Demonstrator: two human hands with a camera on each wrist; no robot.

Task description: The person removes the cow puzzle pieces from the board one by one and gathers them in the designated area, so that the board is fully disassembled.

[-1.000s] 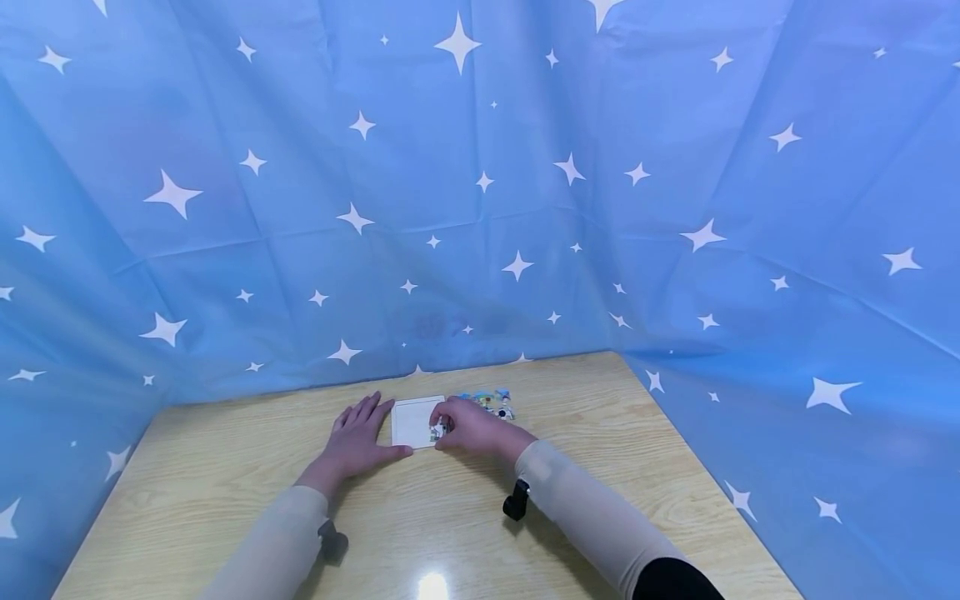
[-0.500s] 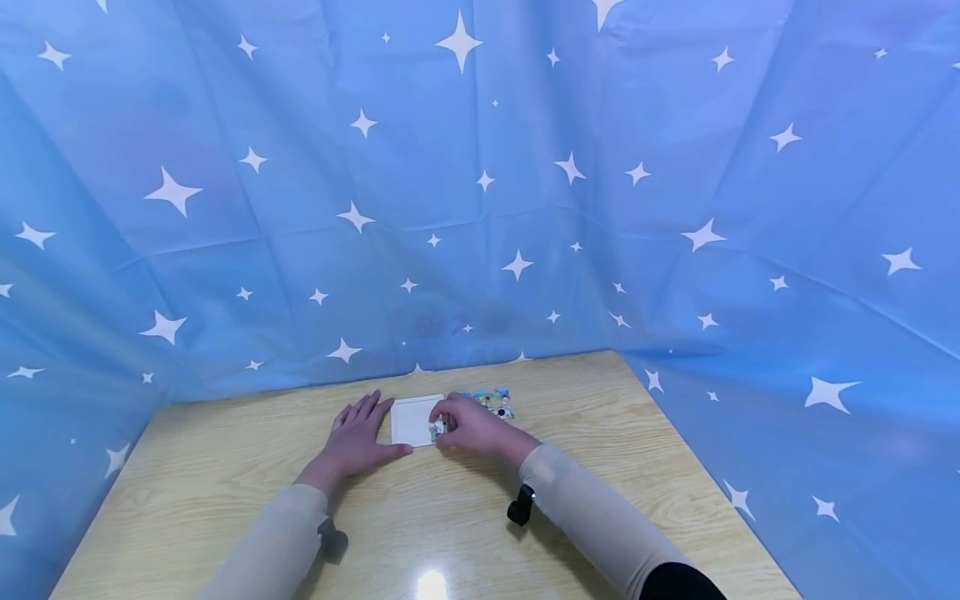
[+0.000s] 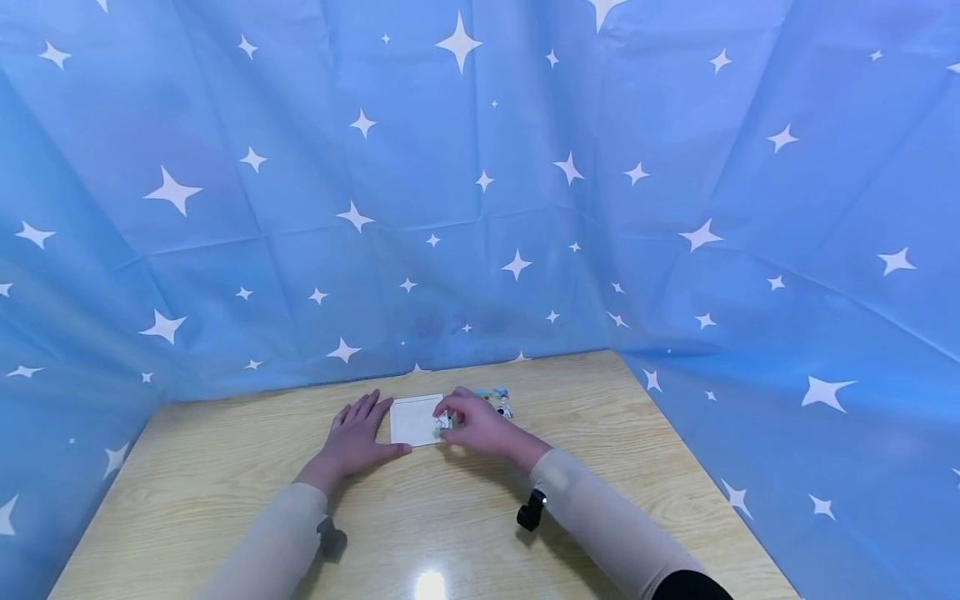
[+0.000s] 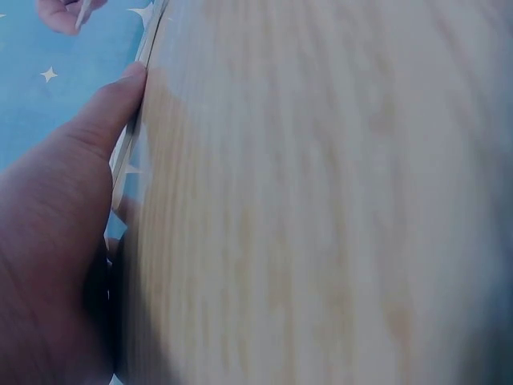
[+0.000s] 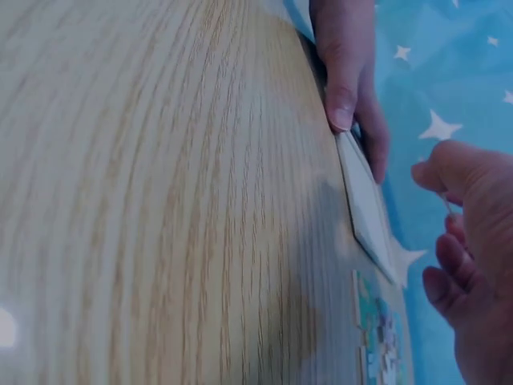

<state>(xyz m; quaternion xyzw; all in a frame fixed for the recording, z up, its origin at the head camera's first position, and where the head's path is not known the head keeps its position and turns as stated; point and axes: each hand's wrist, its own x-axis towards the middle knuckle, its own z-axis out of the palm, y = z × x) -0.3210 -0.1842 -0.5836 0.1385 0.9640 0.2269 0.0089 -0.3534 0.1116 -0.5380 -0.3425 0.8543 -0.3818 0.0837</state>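
Observation:
A flat white puzzle tray (image 3: 412, 420) with a raised border lies on the table. My left hand (image 3: 356, 438) rests along its left side, fingers spread; in the left wrist view the thumb (image 4: 112, 104) touches the tray's edge. Above the tray's right side, my right hand (image 3: 483, 427) pinches a small printed puzzle piece (image 3: 442, 423) between thumb and fingers. In the right wrist view that piece appears edge-on as a thin sliver, held apart from the tray. More puzzle pieces (image 3: 502, 402) lie just right of the tray, partly hidden by the right hand.
The wooden table (image 3: 225, 467) runs back to a blue curtain (image 3: 480, 208) printed with white stars, which also hangs along the right side. In the right wrist view, the loose pieces (image 5: 375, 333) lie close beside the tray's near end.
My right hand has shifted slightly right with the puzzle piece, which has tilted and shows more of its printed face. The left hand stays in place.

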